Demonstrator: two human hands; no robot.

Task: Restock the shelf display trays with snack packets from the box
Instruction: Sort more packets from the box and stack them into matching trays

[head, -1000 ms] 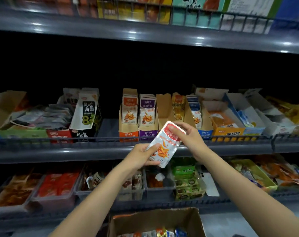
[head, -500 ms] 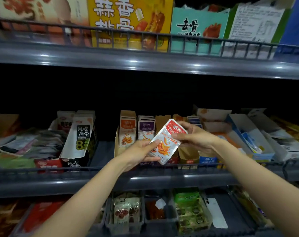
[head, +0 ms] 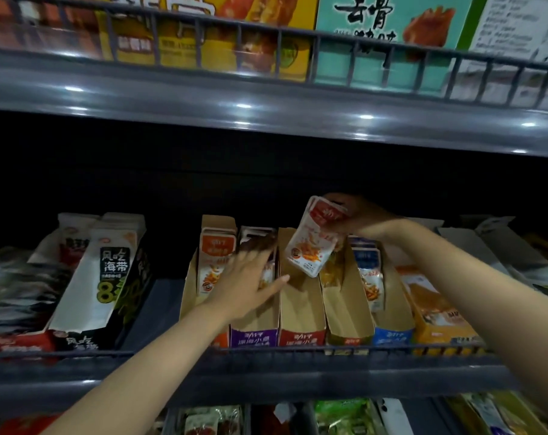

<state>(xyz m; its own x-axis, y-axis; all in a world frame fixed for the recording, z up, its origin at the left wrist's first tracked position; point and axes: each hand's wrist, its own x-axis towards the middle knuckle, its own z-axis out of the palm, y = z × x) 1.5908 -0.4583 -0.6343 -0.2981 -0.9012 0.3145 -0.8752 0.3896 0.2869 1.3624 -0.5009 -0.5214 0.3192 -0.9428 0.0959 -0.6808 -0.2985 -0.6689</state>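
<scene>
My right hand point(head: 362, 216) pinches the red top of a small stack of white-and-red snack packets point(head: 313, 243), holding them tilted above the red-fronted cardboard display tray point(head: 300, 335) on the middle shelf. That tray shows bare brown cardboard inside. My left hand point(head: 246, 279), fingers spread and blurred, rests over the purple-fronted tray point(head: 253, 337) just left of it, thumb toward the red tray's wall. An orange tray with packets point(head: 216, 262) stands further left, and a blue-fronted tray point(head: 391, 335) to the right.
A wire rail point(head: 172, 353) runs along the shelf's front edge. White seaweed cartons point(head: 106, 271) stand at left, orange and white boxes point(head: 435, 312) at right. The upper shelf point(head: 266, 102) hangs close overhead with large boxes. Lower shelf bins point(head: 344, 419) show below.
My left hand has let go of the packets and dropped to the purple tray. My right hand has lifted the packets up and right, over the red tray. The view has moved closer.
</scene>
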